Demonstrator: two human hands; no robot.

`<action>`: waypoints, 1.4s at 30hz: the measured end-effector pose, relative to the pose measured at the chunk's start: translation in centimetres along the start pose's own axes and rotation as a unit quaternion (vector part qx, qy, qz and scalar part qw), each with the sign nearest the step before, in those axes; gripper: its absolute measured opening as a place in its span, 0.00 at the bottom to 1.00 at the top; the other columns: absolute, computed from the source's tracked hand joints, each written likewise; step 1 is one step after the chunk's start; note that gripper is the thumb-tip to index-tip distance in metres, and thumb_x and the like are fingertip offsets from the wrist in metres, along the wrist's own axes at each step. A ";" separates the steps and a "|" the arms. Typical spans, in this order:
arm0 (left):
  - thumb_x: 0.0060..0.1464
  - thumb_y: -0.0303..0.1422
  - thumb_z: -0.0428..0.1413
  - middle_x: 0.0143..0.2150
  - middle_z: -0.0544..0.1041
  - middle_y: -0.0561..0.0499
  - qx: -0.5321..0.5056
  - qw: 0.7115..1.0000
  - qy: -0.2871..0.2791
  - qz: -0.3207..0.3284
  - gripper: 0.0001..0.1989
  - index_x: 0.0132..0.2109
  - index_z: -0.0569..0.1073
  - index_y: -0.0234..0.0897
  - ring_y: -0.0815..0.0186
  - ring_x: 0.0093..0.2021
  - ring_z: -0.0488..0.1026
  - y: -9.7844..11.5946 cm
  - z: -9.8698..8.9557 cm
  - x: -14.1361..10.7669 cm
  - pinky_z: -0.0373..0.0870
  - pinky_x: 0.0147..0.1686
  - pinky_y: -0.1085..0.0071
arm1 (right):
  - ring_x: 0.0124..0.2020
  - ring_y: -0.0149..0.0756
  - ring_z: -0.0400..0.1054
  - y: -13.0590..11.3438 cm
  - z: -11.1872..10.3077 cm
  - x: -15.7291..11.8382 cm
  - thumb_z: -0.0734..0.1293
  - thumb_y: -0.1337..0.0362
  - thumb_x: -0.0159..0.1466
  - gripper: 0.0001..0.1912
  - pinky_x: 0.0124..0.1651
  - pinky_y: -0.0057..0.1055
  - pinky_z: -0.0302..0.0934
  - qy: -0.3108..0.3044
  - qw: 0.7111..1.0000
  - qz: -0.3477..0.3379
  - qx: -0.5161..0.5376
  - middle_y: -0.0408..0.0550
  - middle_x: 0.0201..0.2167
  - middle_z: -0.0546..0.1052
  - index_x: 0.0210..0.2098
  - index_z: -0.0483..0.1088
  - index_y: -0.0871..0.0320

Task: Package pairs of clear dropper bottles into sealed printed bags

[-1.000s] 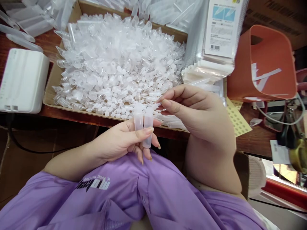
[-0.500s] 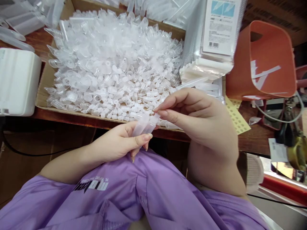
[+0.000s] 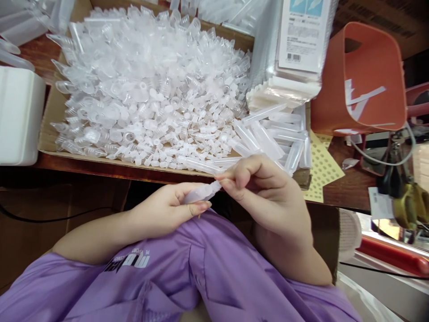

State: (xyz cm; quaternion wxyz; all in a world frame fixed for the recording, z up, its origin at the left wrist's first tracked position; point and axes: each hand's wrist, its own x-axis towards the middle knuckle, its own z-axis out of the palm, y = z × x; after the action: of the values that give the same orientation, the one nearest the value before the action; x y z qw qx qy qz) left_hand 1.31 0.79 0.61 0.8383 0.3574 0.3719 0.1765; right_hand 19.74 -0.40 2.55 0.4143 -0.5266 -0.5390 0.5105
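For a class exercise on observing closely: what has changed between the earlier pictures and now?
The left hand and its plastic tubes have drawn away from the cardboard box toward the purple shirt; the tubes have tipped from upright to leaning right. The right hand has drawn back too, fingertips now at the tubes' ends, uncovering loose tubes. The left hand's hold, the box and the orange bin stayed.
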 end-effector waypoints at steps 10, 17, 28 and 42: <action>0.57 0.32 0.59 0.27 0.67 0.58 0.060 0.997 -0.032 -0.035 0.05 0.35 0.74 0.33 0.75 0.26 0.60 -0.1 -0.2 -0.2 0.60 0.30 0.77 | 0.33 0.29 0.75 0.5 -0.9 -1.0 0.70 0.70 0.61 0.07 0.36 0.25 0.70 -0.020 1.000 -0.004 -0.006 0.38 0.28 0.75 0.33 0.68 0.53; 0.59 0.43 0.57 0.30 0.72 0.55 -0.021 0.989 -0.125 -0.078 0.24 0.58 0.70 0.35 0.77 0.19 0.60 -0.4 -0.7 0.4 0.58 0.21 0.76 | 0.39 0.41 0.72 -0.4 -2.8 4.5 0.66 0.66 0.63 0.05 0.42 0.39 0.66 0.014 0.915 -0.080 -0.395 0.48 0.35 0.77 0.37 0.75 0.54; 0.59 0.42 0.58 0.30 0.73 0.56 -0.062 0.983 -0.147 -0.087 0.23 0.56 0.71 0.34 0.79 0.17 0.61 -0.8 -1.4 0.6 0.58 0.21 0.76 | 0.41 0.46 0.68 0.7 -2.3 7.0 0.65 0.63 0.63 0.08 0.48 0.45 0.63 -0.077 0.836 -0.118 -0.530 0.53 0.36 0.71 0.37 0.77 0.56; 0.59 0.42 0.58 0.30 0.73 0.57 -0.055 0.985 -0.137 -0.085 0.22 0.56 0.71 0.35 0.79 0.18 0.61 -0.7 -1.6 0.9 0.57 0.21 0.76 | 0.40 0.48 0.68 0.6 -1.9 7.5 0.69 0.64 0.60 0.05 0.46 0.44 0.63 -0.102 0.802 -0.111 -0.579 0.54 0.35 0.72 0.34 0.77 0.59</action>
State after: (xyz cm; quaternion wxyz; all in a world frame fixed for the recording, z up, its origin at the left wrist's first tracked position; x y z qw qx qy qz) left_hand 0.73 1.61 -1.07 0.9118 0.2988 0.2720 0.0739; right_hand 20.93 7.21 1.49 0.0291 -0.5499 -0.8281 0.1050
